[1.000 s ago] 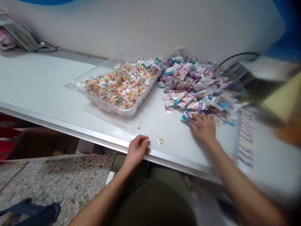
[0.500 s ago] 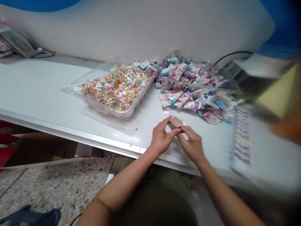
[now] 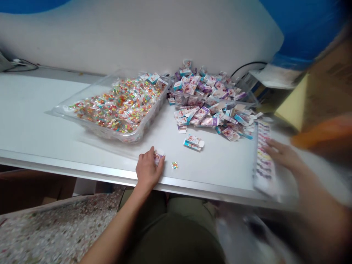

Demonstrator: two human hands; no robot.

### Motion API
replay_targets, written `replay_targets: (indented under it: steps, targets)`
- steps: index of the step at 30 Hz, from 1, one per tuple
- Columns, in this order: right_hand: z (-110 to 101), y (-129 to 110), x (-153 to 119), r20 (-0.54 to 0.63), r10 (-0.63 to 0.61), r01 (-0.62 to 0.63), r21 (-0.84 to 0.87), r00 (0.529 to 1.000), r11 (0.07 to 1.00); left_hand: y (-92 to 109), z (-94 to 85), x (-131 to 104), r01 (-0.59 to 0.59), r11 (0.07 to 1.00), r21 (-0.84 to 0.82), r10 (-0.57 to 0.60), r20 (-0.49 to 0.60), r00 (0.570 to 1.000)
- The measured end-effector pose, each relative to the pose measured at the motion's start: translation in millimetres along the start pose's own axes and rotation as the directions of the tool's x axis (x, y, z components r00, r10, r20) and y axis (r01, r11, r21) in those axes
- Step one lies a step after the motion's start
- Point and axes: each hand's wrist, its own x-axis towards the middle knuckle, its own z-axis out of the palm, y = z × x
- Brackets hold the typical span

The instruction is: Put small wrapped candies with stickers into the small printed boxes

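My left hand (image 3: 150, 167) is closed around a small purple and white box (image 3: 158, 157) near the table's front edge. Just right of it lies a small clear packet of colored beads (image 3: 174, 165). Behind that packet, a blue and white box (image 3: 193, 142) has an open end flap. My right hand (image 3: 283, 156), blurred by motion, reaches over a stack of printed sheets (image 3: 264, 157) on the right; its fingertips are at the sheets' right edge, and whether they grip one is unclear.
A clear tray (image 3: 132, 136) full of bead packets sits at the left. Small boxes (image 3: 205, 113) overflow a second clear tray behind. At the right are a yellow paper (image 3: 294, 102), a blurred orange object (image 3: 321, 132) and a cardboard box (image 3: 330, 80).
My hands have moved apart, the left one leftward with a box, the right one over to the sheets. A bead packet and a blue and white box now show on the table between them.
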Motion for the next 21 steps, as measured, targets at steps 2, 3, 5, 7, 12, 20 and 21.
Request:
replay_targets:
  steps: [2, 3, 5, 7, 12, 20, 21]
  targets:
    - [2.3, -6.2, -7.1, -0.043, 0.002, -0.002, -0.010, 0.999, 1.000, -4.3, 4.9, -1.9, -0.011, 0.999, -0.037, 0.009, -0.053, 0.999]
    - [0.3, -12.8, -11.8, -0.082, 0.002, -0.004, -0.017, 0.997, 1.000, -6.3, 5.3, -2.2, -0.019, 0.998, -0.054, 0.015, -0.074, 0.997]
    - [-12.1, -33.3, -24.7, -0.148, -0.009, 0.006, -0.022, 0.989, 1.000, -6.6, -0.3, -2.0, -0.044, 0.995, -0.090, 0.031, -0.135, 0.990]
    - [-33.8, -63.9, -44.6, -0.185, -0.030, 0.029, -0.004, 0.982, 1.000, 3.2, -15.8, -2.2, -0.076, 0.983, -0.167, 0.039, -0.211, 0.977]
    - [-78.1, -163.2, -113.3, -0.091, -0.300, 0.313, 0.209, 0.950, 0.926, 76.9, -75.9, -9.1, -0.243, 0.811, -0.532, 0.190, -0.154, 0.970]
    - [-32.2, -236.9, -147.8, 0.159, -0.635, 0.450, 0.578, 0.756, 0.681, 109.2, -71.8, -23.2, 0.120, 0.544, -0.830, 0.435, 0.402, 0.806]
    - [-26.4, -239.6, -146.4, 0.179, -0.647, 0.444, 0.591, 0.742, 0.673, 102.1, -67.0, -24.6, 0.198, 0.509, -0.838, 0.419, 0.442, 0.793]
